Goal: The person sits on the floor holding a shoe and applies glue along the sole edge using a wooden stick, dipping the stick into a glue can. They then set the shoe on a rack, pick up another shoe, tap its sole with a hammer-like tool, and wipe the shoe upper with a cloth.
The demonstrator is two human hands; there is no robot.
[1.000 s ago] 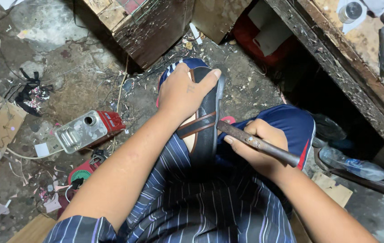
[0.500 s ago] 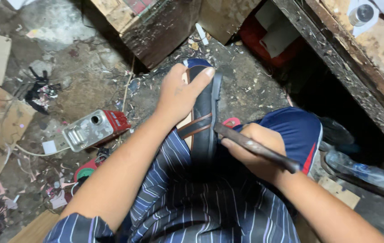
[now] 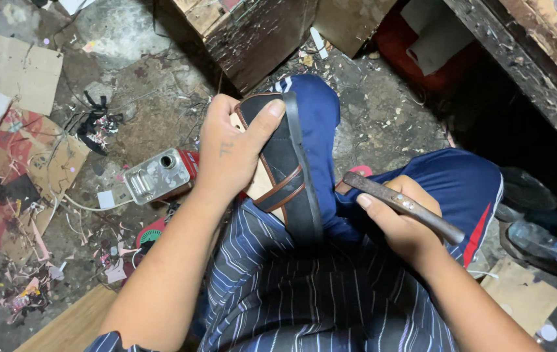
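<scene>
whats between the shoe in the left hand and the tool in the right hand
In the head view, only the blue-trousered leg shows between the black shoe, gripped by the left hand, and the wooden-handled tool in the right hand.

Both hands closed in grips, left forward, right at lap.

A black slip-on shoe with brown strap trim and a tan insole stands on edge against the person's blue-trousered knee, toe pointing away, its dark sole facing right. Just beside it, a knife with a worn brown riveted handle lies slanted, its front end toward the sole's edge.
</scene>
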